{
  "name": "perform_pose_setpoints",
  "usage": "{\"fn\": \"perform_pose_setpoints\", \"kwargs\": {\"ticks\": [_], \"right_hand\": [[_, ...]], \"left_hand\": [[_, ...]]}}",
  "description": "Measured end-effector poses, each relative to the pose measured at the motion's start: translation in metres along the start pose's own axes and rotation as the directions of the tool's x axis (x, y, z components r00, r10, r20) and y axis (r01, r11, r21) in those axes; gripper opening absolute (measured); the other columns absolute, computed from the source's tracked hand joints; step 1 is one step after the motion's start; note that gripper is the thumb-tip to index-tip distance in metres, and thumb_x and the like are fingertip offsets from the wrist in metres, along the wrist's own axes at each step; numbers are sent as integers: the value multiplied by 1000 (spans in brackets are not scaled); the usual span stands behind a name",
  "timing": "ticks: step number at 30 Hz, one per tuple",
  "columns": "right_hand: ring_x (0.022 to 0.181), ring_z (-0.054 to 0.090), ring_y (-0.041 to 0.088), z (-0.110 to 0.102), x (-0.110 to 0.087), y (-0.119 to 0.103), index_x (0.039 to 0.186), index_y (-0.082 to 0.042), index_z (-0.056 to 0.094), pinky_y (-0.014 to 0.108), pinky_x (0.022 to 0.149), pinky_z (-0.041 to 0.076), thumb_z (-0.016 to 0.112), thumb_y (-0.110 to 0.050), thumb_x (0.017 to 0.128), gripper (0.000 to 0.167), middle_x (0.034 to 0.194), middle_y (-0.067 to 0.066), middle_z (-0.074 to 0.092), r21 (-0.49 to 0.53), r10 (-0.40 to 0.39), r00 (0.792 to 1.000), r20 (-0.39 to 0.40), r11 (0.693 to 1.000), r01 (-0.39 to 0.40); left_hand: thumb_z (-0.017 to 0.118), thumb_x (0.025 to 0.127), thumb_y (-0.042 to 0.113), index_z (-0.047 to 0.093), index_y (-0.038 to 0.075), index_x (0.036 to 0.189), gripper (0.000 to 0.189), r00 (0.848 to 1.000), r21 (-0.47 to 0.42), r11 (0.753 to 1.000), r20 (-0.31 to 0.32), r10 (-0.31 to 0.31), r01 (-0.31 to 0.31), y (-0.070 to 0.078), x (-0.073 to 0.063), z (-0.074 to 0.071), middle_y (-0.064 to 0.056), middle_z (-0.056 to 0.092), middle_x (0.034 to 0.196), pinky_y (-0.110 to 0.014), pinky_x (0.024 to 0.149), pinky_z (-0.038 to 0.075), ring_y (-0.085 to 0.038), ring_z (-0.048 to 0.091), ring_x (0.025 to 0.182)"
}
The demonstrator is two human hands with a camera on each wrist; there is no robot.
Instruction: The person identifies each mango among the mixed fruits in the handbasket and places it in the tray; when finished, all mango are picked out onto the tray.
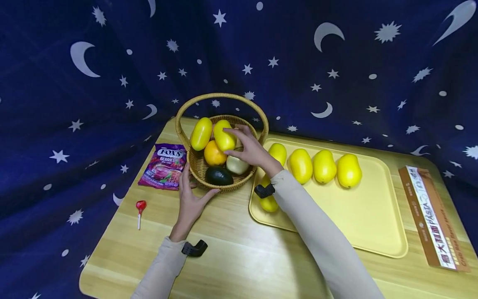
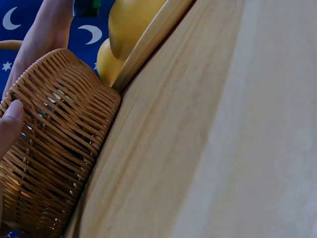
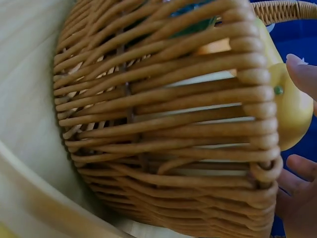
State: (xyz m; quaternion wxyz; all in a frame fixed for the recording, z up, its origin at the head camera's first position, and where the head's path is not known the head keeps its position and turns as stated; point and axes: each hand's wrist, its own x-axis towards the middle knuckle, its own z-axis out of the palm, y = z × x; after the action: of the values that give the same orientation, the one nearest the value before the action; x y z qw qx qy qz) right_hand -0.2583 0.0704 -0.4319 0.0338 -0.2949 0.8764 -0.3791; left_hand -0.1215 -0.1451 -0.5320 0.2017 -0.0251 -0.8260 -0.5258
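In the head view, the right hand [image 1: 250, 147] grips a mango [image 1: 224, 135] over the basket [image 1: 232, 187], thumb on the near side and fingertips on top, a hold that probably suits so rounded and smooth a fruit. That mango sits inside the rim, against an orange [image 1: 214, 153], with a second mango [image 1: 201, 133] leaning just beside it. An avocado [image 1: 219, 176] and a pale fruit [image 1: 237, 165] lie lower at the front, seemingly bedding the heap. The left hand [image 1: 190, 207] is spread against the basket, thumb along the front wall and fingers up the left side, presumably so that it does not slide or tip. On the tray [image 1: 358, 224] just to the right lie more mangoes [image 1: 349, 170], some partly behind the right arm; the raised edge would keep them from rolling. A candy bag [image 1: 163, 167] and a lollipop [image 1: 140, 212] lie left, a pasta box [image 1: 433, 218] far right. In the left wrist view, the thumb presses flat on the wicker near the rim; the fingers are hidden. In the right wrist view, the thumb touches the held mango beyond the rim, while how the fingertips meet it cannot be told there.
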Motion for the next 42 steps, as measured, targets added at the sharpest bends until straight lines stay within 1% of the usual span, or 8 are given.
{"fn": "perform_pose_setpoints", "kwargs": {"ticks": [4,9,12,18,29,33,38,42], "right_hand": [[140,33,31,2,4,3,150,-26,41,51,110,36,74,-36,87,71,153,19,25,16,20,1000,14,1000,-20],[143,28,29,3,8,2,152,-27,37,52,111,35,75,-35,87,75,154,19,25,25,8,1000,20,1000,-9],[144,27,29,4,9,2,151,-27,37,52,111,35,75,-35,86,76,155,18,25,22,0,1000,25,1000,-1],[142,31,33,4,10,-1,151,-27,39,52,110,35,75,-35,86,74,156,16,26,-2,-5,999,44,1000,5],[135,40,38,6,11,-1,147,-23,45,53,107,39,79,-28,83,73,153,18,31,-20,-1,1000,2,1000,1],[132,43,38,5,8,-1,145,-21,48,52,107,40,80,-28,82,72,151,18,33,-5,-5,1000,-17,1000,5],[130,45,36,1,3,-4,145,-22,48,49,106,41,80,-30,82,71,150,17,34,-2,6,999,-32,1000,-6],[124,49,34,-1,-3,-5,144,-22,49,45,99,46,81,-28,81,71,151,16,35,6,-12,999,-47,1000,12]], "left_hand": [[91,69,21,13,20,158,118,1000,-6,1000,0,9,-9,1,1,1,-14,30,151,-41,89,43,-24,41,121],[90,69,21,13,20,158,118,1000,-11,1000,2,7,-7,0,1,1,-13,29,152,-40,88,43,-24,41,121],[91,69,21,13,19,158,118,1000,-6,1000,2,6,-6,0,1,0,-13,29,151,-39,88,42,-24,41,121],[91,69,22,12,18,158,119,1000,1,1000,6,10,-10,-1,1,1,-14,30,150,-40,88,43,-25,41,122],[90,69,24,12,20,158,119,1000,3,1000,7,-6,6,1,0,0,-15,32,148,-41,89,43,-26,42,122],[91,69,23,12,20,158,119,1000,1,1000,7,-8,8,1,0,1,-14,32,148,-40,89,43,-25,42,122],[91,69,23,12,21,158,119,1000,-3,1000,5,-6,6,2,0,0,-13,31,149,-39,89,43,-25,42,122],[91,69,23,12,22,158,119,1000,-4,1000,6,-11,11,4,0,0,-13,30,150,-40,89,44,-26,43,123]]}}
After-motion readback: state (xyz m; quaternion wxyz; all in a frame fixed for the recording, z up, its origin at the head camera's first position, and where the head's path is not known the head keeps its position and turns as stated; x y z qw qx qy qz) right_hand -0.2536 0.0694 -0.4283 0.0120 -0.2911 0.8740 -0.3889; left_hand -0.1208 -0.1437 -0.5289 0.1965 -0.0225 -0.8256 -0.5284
